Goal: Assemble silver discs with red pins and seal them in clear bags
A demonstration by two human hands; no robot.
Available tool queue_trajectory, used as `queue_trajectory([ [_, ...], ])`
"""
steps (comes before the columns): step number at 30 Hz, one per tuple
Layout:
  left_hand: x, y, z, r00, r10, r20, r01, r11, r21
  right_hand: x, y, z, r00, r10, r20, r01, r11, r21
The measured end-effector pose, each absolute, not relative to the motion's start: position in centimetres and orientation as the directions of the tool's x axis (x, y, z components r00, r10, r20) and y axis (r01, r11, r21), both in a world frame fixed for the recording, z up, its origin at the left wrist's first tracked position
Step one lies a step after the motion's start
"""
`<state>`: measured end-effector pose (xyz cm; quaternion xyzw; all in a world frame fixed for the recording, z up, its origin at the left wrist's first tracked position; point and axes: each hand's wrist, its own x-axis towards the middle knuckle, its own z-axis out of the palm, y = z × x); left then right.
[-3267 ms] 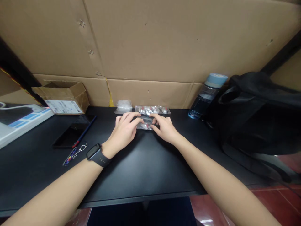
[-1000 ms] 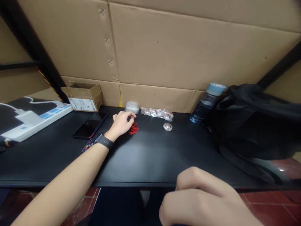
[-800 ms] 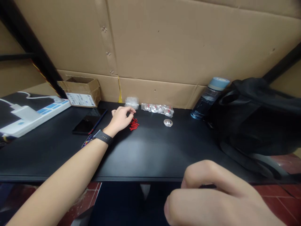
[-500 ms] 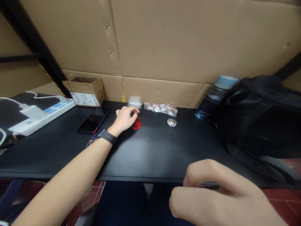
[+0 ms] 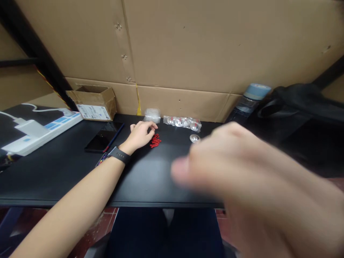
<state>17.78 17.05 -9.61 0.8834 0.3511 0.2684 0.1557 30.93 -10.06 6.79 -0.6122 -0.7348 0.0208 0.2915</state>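
Over the black table, my left hand rests with its fingers loosely bent, thumb and forefinger apart, and nothing visible in them. Just right of its thumb lies a small bunch of red cord. Behind the hand sits a clear plastic packet. My right hand is large and smeared by motion in front of me, so I cannot make out its fingers or whether it holds anything. Beyond it, a round silvery disc lies on the table, with several similar discs in a clear plastic strip farther back.
A phone lies left of my left hand, with an open cardboard box behind it. A white power strip runs along the left. A blue-lidded bottle and a black bag stand right. Cardboard walls the back.
My right hand has moved up and forward over the table, toward the loose disc. My left hand stays by the red cord. The view has shifted slightly.
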Motion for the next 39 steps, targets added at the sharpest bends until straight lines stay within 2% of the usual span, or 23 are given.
queue_trajectory([
  [2, 17.7, 17.1, -9.7, 0.639, 0.674, 0.371, 0.528, -0.735, 0.425, 33.9, -5.9, 5.8, -0.083, 0.823, 0.563, 0.887, 0.318, -0.334],
  [4, 17.6, 17.1, -9.7, 0.644, 0.67, 0.369, 0.552, -0.742, 0.382, 38.2, -1.9, 3.2, -0.005, 0.792, 0.61, 0.893, 0.278, -0.353],
  [6, 17.6, 17.0, -9.6, 0.634, 0.692, 0.345, 0.594, -0.721, 0.356, 43.0, 1.2, 0.0, 0.054, 0.845, 0.532, 0.91, 0.178, -0.375],
  [9, 17.7, 16.9, -9.5, 0.637, 0.714, 0.29, 0.628, -0.699, 0.343, 48.4, 2.8, -4.0, 0.116, 0.944, 0.309, 0.902, 0.031, -0.431],
  [11, 17.9, 17.0, -9.6, 0.651, 0.706, 0.279, 0.624, -0.707, 0.334, 49.9, 2.3, -5.4, 0.049, 0.986, 0.161, 0.902, 0.025, -0.43],
  [13, 18.0, 17.1, -9.8, 0.661, 0.697, 0.276, 0.619, -0.715, 0.323, 49.9, 1.4, -5.8, 0.002, 0.995, 0.103, 0.916, 0.04, -0.398],
  [19, 18.1, 17.3, -10.3, 0.668, 0.701, 0.25, 0.626, -0.71, 0.322, 48.4, 1.2, -6.2, -0.014, 0.996, 0.087, 0.941, 0.042, -0.336],
  [27, 18.2, 17.5, -11.3, 0.681, 0.655, 0.327, 0.61, -0.755, 0.242, 48.2, 1.4, -6.1, -0.059, 0.997, 0.045, 0.941, 0.071, -0.33],
  [32, 18.2, 17.3, -10.8, 0.662, 0.615, 0.429, 0.562, -0.786, 0.258, 48.2, 1.3, -6.3, -0.06, 0.996, 0.059, 0.948, 0.076, -0.309],
  [39, 18.6, 15.5, -9.3, 0.692, 0.625, 0.361, 0.453, -0.766, 0.457, 48.3, 1.4, -6.5, -0.084, 0.994, 0.075, 0.934, 0.105, -0.341],
])
